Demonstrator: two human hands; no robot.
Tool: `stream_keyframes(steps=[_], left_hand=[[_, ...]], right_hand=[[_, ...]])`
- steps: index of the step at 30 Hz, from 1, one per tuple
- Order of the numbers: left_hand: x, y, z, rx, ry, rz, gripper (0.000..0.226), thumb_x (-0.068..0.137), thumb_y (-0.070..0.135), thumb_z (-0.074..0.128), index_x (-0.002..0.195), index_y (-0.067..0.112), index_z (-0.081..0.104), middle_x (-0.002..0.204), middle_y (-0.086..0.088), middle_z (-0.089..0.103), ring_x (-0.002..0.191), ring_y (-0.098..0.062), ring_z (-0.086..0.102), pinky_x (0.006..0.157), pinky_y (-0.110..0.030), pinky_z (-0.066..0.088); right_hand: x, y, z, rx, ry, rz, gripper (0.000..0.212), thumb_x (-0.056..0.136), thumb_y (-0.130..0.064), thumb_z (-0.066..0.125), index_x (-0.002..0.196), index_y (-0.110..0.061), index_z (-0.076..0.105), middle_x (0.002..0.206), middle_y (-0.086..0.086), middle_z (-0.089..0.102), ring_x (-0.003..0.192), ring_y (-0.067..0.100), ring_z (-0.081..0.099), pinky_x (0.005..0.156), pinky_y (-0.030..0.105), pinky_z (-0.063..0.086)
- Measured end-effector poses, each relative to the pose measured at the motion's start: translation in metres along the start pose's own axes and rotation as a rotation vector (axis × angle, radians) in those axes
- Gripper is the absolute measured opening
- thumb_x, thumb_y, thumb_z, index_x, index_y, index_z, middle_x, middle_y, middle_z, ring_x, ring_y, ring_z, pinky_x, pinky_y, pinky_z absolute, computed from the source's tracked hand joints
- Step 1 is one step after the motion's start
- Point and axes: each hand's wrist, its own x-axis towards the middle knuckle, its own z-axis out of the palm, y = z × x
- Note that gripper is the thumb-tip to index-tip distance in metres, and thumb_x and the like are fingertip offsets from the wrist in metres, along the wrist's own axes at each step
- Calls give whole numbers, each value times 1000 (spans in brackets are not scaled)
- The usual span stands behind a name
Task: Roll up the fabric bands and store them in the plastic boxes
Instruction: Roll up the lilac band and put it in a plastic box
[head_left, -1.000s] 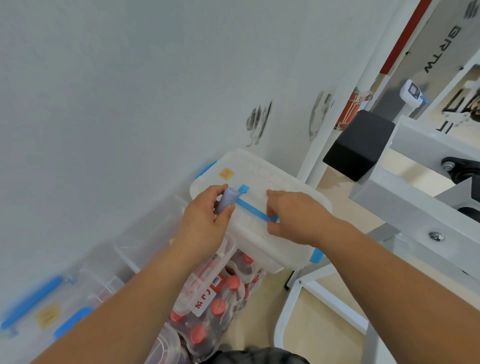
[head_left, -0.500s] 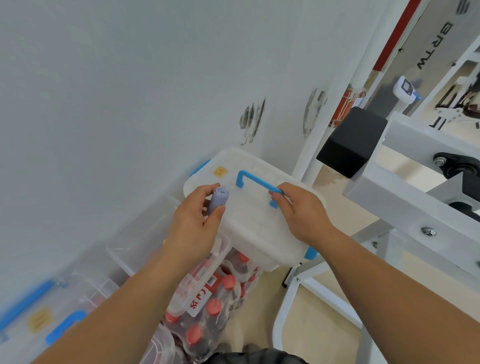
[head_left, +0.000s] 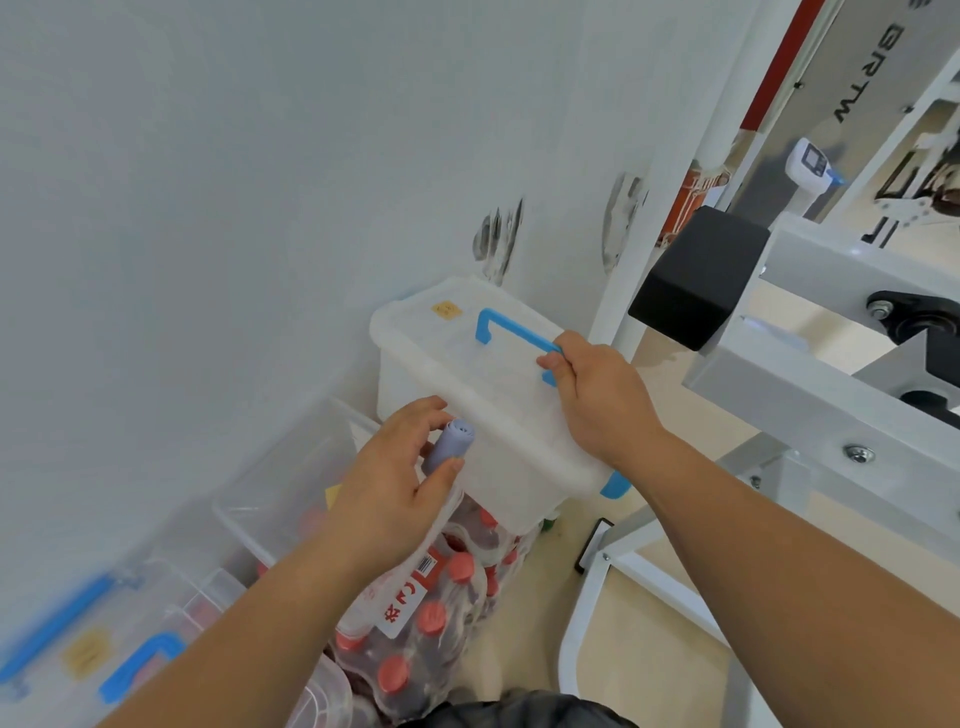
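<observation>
1. The right hand (head_left: 597, 400) gripped the near end of the blue handle (head_left: 511, 332) on the lid of the white plastic box (head_left: 457, 364), fingers curled round it.
2. The left hand (head_left: 400, 483) pinched a rolled lilac fabric band (head_left: 449, 441) between thumb and fingers, just beside the box's near left edge.
3. Below the box lay a pack of red-capped bottles (head_left: 431, 618); an open clear box (head_left: 291, 493) stood by the wall (head_left: 260, 208).
</observation>
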Motion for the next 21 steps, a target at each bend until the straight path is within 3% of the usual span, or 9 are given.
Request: stream_keyframes(steps=[5,7,10,13,17,21], left_hand=[[-1,1,6,50,-104,-30,21,99,40,53,120,35,55,142,36,31,106,4,53,83,-9,41],[4,4,9,72,-191,-60,22,100,41,51,120,33,54,141,22,45,103,-1,55,86,-21,46],[15,9,11,82,-269,-68,22,100,37,52,120,28,52,116,6,62,91,-6,59,79,-32,52],[21,16,14,102,-269,-63,19,100,30,54,117,22,53,101,2,61,84,-12,59,74,-35,51],[21,17,12,194,-209,-39,16,99,28,55,112,18,56,122,2,54,104,-19,58,88,-38,50],[21,25,8,226,-226,48,15,98,24,56,111,17,57,130,8,45,103,-14,56,89,-32,48]], right_hand=[[6,0,-7,-106,12,-25,21,107,-37,36,94,-26,49,72,-9,53,70,15,51,93,61,50],[5,-2,-8,-77,-6,-30,20,108,-38,35,97,-26,47,79,-5,63,68,15,55,88,54,53],[4,-13,-5,-16,-16,-79,20,107,-36,34,100,-23,47,95,3,73,70,20,61,71,43,53],[8,-20,-4,-45,-8,-85,21,108,-36,34,99,-22,47,88,2,70,67,17,57,69,40,48],[13,-6,-15,-1,15,19,23,107,-39,33,103,-24,51,94,1,71,78,22,61,89,52,52],[11,8,-29,-53,71,43,22,107,-38,38,99,-26,55,75,-7,58,73,13,53,101,57,45]])
